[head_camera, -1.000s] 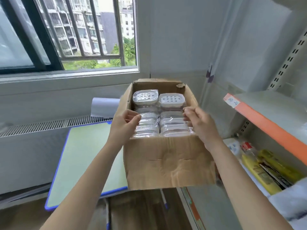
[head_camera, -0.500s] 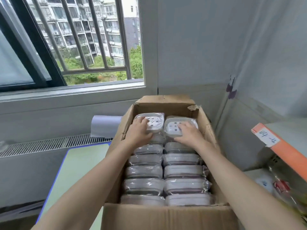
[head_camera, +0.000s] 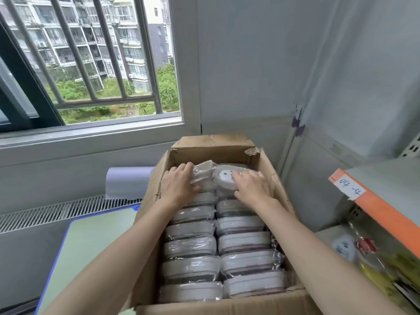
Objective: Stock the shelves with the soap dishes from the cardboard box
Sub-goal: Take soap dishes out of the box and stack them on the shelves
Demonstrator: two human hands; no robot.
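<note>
- Half a second ago both hands lay flat on top of the two far dishes; now each hand has closed round one and begun to tip it up out of its row.
- The left hand, centre of the frame, curls its fingers over the far edge of the left dish, which stands tilted with its wrap crumpled.
- The right hand grips the right dish along its right side, fingers bent over the top; the holed white face shows between the two hands.
- A second ago the view was further back, with the hands at the near rim of the box; the head has since come in close above it.
- The box fills the lower centre. Two rows of wrapped dishes run from its near wall to the far end, standing on edge and packed tight. None looks to have left yet.
- The shelf, with its orange edge and handwritten label, is at the right of the frame, yellow packets below it.
- Judgement: stocking is only starting. This is the first pull, two dishes at once. Slick wrap and tight packing may drag neighbours up with them.
</note>
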